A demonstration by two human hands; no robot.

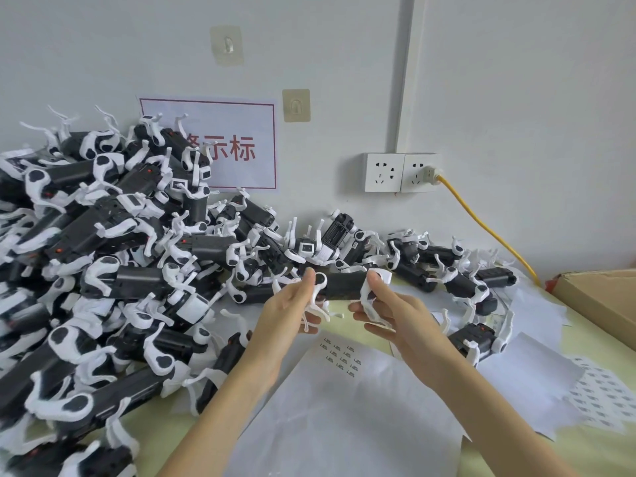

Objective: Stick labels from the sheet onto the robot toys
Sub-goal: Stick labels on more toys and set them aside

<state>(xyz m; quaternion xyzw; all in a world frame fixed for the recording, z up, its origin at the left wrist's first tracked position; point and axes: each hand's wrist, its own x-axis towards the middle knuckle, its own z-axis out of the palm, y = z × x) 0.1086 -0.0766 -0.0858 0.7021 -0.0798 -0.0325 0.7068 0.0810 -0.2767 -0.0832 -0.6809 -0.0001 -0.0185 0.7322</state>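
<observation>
I hold one black-and-white robot toy (344,285) lying sideways above the table, between both hands. My left hand (292,309) grips its left end, thumb on top and fingers round the white legs. My right hand (385,309) grips its right end, thumb up against the white part. Below the hands lies a white label sheet (340,401) with a few small labels (340,356) left near its top. A large heap of the same robot toys (103,253) fills the left side and runs along the wall to the right (447,270).
More label sheets (599,397) lie at the right. A cardboard box (602,297) stands at the right edge. A yellow cable (481,222) runs from the wall socket (401,172) down to the table. A red-framed sign (241,146) hangs on the wall.
</observation>
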